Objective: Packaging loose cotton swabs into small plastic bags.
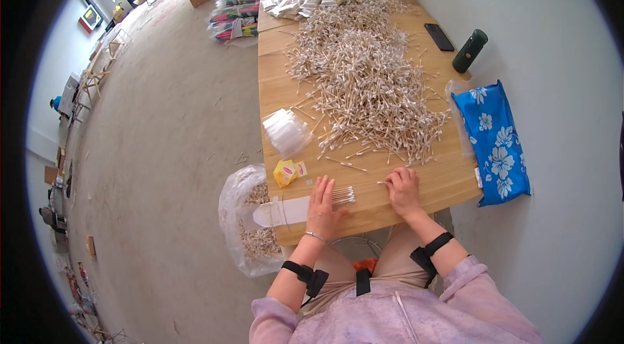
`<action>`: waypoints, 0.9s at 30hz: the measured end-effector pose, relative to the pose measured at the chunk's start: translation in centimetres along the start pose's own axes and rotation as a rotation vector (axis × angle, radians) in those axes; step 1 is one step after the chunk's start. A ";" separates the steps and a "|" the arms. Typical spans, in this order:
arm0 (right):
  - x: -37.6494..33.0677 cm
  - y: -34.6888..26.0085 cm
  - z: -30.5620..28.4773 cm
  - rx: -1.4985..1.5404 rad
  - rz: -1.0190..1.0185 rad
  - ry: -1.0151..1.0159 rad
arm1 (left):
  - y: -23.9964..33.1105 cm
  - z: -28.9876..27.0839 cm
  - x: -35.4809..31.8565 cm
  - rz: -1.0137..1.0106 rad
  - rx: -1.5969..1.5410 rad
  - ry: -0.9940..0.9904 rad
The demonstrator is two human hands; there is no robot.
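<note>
Near the front edge of the wooden table, my left hand lies with fingers stretched out across a flat white plastic sleeve and a row of cotton swabs. The swabs' white tips stick out to the right of the hand; their other ends are hidden beneath it. My right hand is closed in a pinch to the right of that row. From its fingertips a single cotton swab points left. Beyond both hands spreads a big loose heap of cotton swabs.
Left of the heap lie a stack of clear plastic bags and yellow cards. A blue flowered pack, a dark bottle and a phone line the right side. A plastic sack of swabs stands by the table's left edge.
</note>
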State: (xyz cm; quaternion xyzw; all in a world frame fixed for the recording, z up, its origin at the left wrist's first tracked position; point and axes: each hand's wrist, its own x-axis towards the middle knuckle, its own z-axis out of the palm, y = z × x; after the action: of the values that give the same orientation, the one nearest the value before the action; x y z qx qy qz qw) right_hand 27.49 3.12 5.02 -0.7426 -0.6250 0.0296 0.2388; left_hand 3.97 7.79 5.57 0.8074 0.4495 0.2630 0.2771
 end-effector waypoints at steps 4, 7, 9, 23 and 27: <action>1.6 -3.2 1.7 0.039 -0.034 -0.077 | -0.6 -0.2 0.5 -0.030 0.057 0.032; 3.2 -6.6 3.0 0.086 -0.125 -0.065 | -0.7 0.1 0.2 -0.084 -0.065 0.111; 3.2 -7.9 3.7 0.076 -0.175 -0.124 | -0.9 0.4 -0.5 -0.116 -0.133 0.160; -2.5 -9.1 2.4 -0.124 -0.377 -0.486 | -1.5 4.0 -0.9 -0.368 -0.898 0.406; -1.2 -8.4 3.2 -0.136 -0.399 -0.483 | -1.5 4.4 -0.6 -0.370 -0.945 0.420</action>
State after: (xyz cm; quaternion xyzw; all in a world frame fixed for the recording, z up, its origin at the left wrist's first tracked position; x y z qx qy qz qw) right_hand 18.48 3.90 5.17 -0.5910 -0.7976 0.1157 0.0347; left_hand 5.78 6.96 1.32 0.4326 0.4626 0.5388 0.5555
